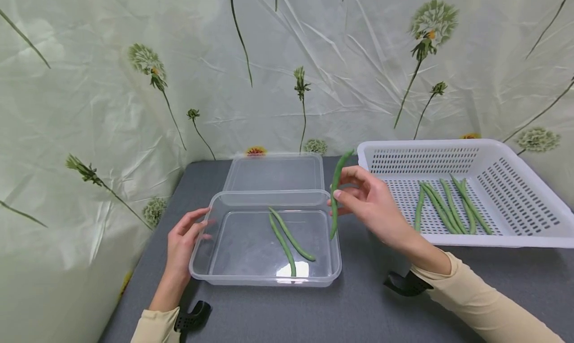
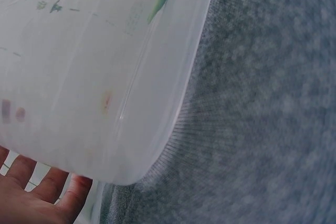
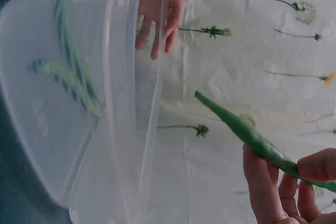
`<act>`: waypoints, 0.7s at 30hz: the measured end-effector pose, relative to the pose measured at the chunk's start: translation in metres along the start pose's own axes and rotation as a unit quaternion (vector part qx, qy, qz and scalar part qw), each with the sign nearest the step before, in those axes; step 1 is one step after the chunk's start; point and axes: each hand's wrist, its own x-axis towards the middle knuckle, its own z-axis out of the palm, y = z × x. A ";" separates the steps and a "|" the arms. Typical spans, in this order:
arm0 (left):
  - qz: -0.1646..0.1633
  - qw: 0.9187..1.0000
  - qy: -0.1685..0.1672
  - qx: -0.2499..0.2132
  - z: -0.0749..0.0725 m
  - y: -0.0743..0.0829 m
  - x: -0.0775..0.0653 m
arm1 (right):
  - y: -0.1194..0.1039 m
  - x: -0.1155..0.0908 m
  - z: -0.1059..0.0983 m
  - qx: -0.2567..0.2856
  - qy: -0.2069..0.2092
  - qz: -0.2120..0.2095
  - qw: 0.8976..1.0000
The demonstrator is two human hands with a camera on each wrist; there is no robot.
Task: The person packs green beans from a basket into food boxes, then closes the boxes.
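My right hand pinches a green bean between thumb and fingers, above the right rim of a clear plastic container. In the right wrist view, the held bean slants across the fingers. Two green beans lie inside the container, toward its right half. At the container's left side is my left hand, its loosely extended fingers against the outer wall and partly seen through the plastic. The left wrist view shows those fingers beside the container's corner.
A white perforated basket with several green beans stands on the right of the grey table surface. Behind the container lies a clear lid. A flower-printed sheet hangs along the back and left.
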 end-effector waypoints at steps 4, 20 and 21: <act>0.001 1.000 0.003 -0.001 0.000 -0.001 0.000 | 0.010 0.009 0.016 0.002 -0.037 0.010 0.999; 0.004 1.000 0.000 -0.008 0.000 0.001 0.001 | 0.056 0.028 0.063 -0.109 -0.193 0.117 0.968; 0.005 1.000 0.000 -0.008 0.000 0.001 0.002 | 0.056 0.028 0.064 -0.119 -0.193 0.118 0.967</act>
